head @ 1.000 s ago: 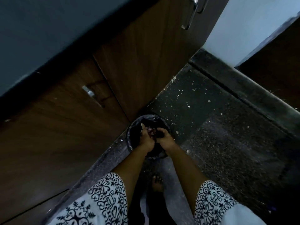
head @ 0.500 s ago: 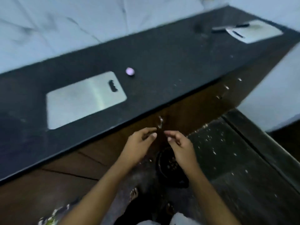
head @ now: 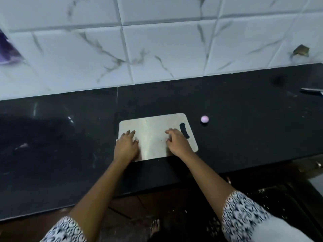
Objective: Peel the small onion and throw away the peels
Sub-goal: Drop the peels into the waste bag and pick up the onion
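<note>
1. Our left grip (head: 126, 147) lies flat on the 9 o'clock end of the steel cutting board (head: 150, 137), fingers straight, holding nothing.
2. Our right grip (head: 178, 143) rests toward the board's 3 o'clock end, fingers lightly bent with the tips down on the metal, also holding nothing.
3. Half a second ago both grips hung in the air in front of the cupboard, above the bin. A second ago they were down at the bin itself. Now they are up on the board, and the bin is out of view.
4. The small onion (head: 204, 119), pale purple, sits on the black surface (head: 244, 137) at 2 o'clock of the board, just beside its corner, as before.
5. Between the right grip and the onion lie the board's handle slot and a strip of dark surface.
6. Far off at 2 o'clock, what looks like a knife (head: 312, 91) is cut off by the edge of the view.
7. A tiled wall (head: 157, 49) backs the surface at 12 o'clock.
</note>
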Action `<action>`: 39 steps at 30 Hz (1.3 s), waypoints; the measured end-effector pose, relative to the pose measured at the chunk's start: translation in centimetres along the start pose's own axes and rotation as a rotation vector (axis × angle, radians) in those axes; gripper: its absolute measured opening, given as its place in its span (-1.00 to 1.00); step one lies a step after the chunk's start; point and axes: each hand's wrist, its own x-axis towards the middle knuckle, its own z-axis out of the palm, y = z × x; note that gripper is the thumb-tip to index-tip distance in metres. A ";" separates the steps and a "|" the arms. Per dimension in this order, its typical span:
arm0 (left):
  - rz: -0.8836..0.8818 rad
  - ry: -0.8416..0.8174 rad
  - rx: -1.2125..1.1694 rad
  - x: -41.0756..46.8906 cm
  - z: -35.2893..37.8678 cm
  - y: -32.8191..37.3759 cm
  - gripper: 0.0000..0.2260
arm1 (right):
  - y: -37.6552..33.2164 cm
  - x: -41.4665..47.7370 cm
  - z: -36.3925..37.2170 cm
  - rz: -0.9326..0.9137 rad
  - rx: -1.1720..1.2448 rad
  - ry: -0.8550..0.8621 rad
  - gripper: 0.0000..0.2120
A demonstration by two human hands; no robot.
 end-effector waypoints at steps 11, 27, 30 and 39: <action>0.136 -0.048 0.199 5.6 2.5 -2.3 -0.49 | 2.0 6.6 3.1 -0.129 -0.434 -0.023 -0.48; 0.115 0.023 0.131 7.3 3.7 -0.3 -0.48 | 6.2 6.9 -4.1 0.158 -0.193 0.618 -0.64; 0.108 0.023 0.097 7.4 3.6 -0.4 -0.48 | 8.8 7.2 -7.0 0.372 -0.166 0.458 -0.48; 0.095 0.024 0.229 6.0 3.7 -0.5 -0.49 | 6.9 7.9 -7.8 0.192 0.044 0.245 -0.63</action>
